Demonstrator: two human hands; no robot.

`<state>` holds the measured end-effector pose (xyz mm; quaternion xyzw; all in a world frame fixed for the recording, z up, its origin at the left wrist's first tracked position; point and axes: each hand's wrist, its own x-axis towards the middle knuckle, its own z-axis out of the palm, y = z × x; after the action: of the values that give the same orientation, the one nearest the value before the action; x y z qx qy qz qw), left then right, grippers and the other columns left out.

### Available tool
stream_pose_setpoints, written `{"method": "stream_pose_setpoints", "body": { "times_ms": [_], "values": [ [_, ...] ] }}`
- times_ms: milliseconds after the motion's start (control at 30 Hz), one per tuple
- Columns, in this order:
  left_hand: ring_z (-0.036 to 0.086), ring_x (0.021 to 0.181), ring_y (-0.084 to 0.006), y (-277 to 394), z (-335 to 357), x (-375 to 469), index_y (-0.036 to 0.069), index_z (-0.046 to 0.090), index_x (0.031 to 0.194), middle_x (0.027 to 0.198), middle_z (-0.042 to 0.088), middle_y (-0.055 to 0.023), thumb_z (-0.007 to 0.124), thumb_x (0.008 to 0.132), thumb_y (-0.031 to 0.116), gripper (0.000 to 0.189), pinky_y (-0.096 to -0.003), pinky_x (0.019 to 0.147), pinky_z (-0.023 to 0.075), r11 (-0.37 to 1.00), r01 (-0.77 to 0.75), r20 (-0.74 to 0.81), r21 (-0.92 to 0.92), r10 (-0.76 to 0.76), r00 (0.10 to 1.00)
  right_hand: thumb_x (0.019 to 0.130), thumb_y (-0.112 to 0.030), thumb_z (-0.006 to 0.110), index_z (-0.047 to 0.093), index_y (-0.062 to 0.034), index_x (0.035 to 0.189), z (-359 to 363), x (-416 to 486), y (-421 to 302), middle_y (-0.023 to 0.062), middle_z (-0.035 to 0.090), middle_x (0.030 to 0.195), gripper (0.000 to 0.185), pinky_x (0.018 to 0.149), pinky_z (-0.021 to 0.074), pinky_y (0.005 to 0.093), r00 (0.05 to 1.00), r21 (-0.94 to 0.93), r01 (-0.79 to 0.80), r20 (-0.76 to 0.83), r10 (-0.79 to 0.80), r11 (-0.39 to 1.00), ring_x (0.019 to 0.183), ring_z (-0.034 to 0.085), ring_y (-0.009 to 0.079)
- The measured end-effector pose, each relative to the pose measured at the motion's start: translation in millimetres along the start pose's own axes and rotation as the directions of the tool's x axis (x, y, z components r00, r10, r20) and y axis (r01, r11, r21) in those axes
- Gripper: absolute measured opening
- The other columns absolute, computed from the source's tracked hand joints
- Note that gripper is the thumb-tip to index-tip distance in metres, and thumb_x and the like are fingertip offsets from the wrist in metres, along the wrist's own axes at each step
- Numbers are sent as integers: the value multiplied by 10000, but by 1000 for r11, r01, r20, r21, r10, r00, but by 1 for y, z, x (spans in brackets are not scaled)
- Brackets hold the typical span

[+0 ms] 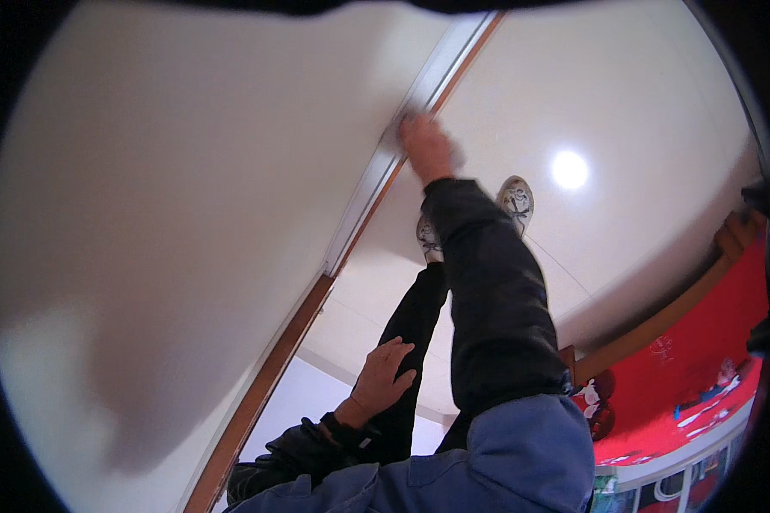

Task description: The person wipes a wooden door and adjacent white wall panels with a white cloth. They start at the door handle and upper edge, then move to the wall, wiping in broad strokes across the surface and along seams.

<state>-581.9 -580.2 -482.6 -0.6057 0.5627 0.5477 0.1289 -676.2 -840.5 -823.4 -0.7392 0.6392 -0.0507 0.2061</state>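
My right hand (427,144) reaches forward, blurred, with its fingers at a pale ledge (369,186) that runs along the wall (167,192) and has a reddish-brown edge strip. A dark, blurred patch shows at its fingertips; I cannot tell whether the hand holds something. My left hand (380,379) hangs lower, over my dark trouser leg, with its fingers apart and nothing in it. Both forearms are in black sleeves, and a dark band is around the left wrist.
Two patterned light shoes (516,199) stand on the pale tiled floor (616,160), which reflects a bright light. At the right is a wooden rail (654,320) beside a red printed cloth (680,359). A brown wooden frame (276,365) continues along the wall at the lower left.
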Motion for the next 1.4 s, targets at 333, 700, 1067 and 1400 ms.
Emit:
{"method": "stream_pose_setpoints", "body": {
  "times_ms": [333, 700, 1067, 1400],
  "values": [
    [568, 1218, -372, 51, -23, -3, 50, 574, 1284, 1255, 631, -179, 731, 847, 183, 483, -456, 1042, 446, 989, -83, -7, 125, 85, 996, 877, -240, 646, 595, -144, 1243, -113, -119, 3, 169, 613, 1156, 381, 831, 550, 515, 852, 543, -508, 429, 299, 669, 1003, 656, 402],
    [520, 1267, -403, 153, -68, 24, 26, 488, 1379, 1349, 552, -232, 738, 816, 336, 689, -529, 1008, 458, 880, 26, 3, 474, -31, 1000, 616, -182, 826, 610, -48, 1222, -222, -105, 144, 161, 705, 1118, 658, 877, 536, 415, 735, 817, -576, 503, 454, 27, 1045, 671, 331],
    [581, 1184, -468, 175, -113, 81, -97, 248, 1491, 1249, 591, -360, 748, 829, 454, 996, -468, 985, 483, 961, 188, 393, 205, -257, 883, 652, -73, 782, 669, 10, 1058, -255, -38, 151, 113, 718, 926, 430, 681, 539, 366, 741, 823, -555, 423, 521, 121, 791, 681, 240],
    [596, 1173, -462, 175, -121, 116, -107, 89, 1530, 1276, 564, -383, 748, 817, 504, 1146, -452, 991, 486, 914, 290, 484, 283, -397, 780, 677, -282, 791, 704, 5, 1039, -127, 32, 75, 214, 729, 978, 470, 799, 548, 442, 639, 603, -767, 684, 352, 221, 940, 700, 370]
  ]
}}
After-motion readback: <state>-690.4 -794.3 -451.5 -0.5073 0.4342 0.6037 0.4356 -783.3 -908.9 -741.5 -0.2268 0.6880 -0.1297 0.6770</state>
